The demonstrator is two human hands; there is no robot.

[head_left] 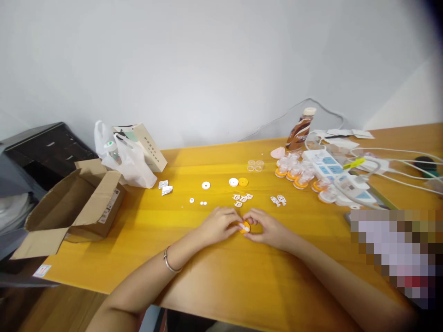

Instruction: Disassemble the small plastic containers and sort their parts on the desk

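Note:
Between my two hands lies a small round orange disc [246,229] with white pieces on it. My left hand [221,226] pinches at its left side, fingertips on the white part. My right hand [265,226] curls around its right edge, thumb and fingers on the rim. Just beyond are several white spoked plastic pieces [243,198], and two more flat white pieces [278,200] lie to their right. Farther back sit a white disc [233,182] and a yellow disc [243,182], touching. Another white disc [206,185] and small white round bits [203,203] lie to the left.
At left stand an open cardboard box [93,207], a white plastic bag [133,161] and a paper bag [152,150]. Foil packets [166,187] and clear rings [255,165] lie behind. On the right are a bottle [300,131], several orange-and-clear assemblies [300,180] and a power strip [323,163] with cables.

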